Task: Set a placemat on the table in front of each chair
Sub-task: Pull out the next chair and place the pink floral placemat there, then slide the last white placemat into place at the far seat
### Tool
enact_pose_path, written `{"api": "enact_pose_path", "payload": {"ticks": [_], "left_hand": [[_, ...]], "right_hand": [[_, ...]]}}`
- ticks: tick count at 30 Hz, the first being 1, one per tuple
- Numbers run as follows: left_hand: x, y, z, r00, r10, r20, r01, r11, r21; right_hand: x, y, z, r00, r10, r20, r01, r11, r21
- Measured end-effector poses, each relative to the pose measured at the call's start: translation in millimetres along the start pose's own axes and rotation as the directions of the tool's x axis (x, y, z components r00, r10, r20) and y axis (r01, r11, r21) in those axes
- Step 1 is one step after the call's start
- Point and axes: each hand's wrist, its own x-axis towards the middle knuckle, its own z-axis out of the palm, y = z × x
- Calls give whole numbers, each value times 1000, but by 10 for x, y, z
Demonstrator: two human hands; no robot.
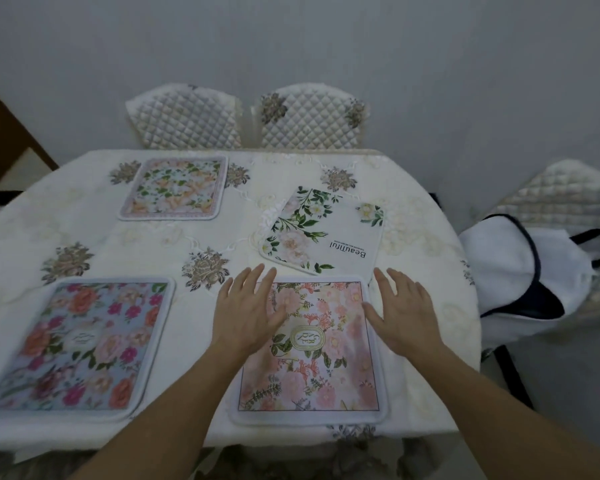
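Note:
A pink floral placemat (312,368) lies at the near right of the table (194,244). My left hand (248,310) rests flat on its upper left corner, fingers spread, and my right hand (402,310) lies flat on its upper right edge. A blue placemat with red and pink flowers (80,344) lies at the near left. A pale orange and green placemat (175,187) sits at the far left, in front of the left far chair (184,121). A white placemat with green leaves and the word Beautiful (323,233) lies askew at the far right, near the right far chair (312,119).
A white embroidered cloth covers the table. A third quilted chair (565,199) stands at the right side with a white bag with dark trim (527,271) on its seat. A plain grey wall runs behind the far chairs.

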Motion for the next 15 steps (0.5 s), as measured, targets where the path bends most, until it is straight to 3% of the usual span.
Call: {"api": "enact_pose_path", "payload": {"ticks": [10, 15], "left_hand": [[408, 252, -442, 993, -48, -108, 42, 998, -54], [872, 355, -303, 992, -114, -61, 109, 991, -81]], "right_hand": [[262, 68, -396, 996, -13, -93, 17, 999, 37], [669, 180, -255, 998, -28, -56, 31, 998, 60]]}}
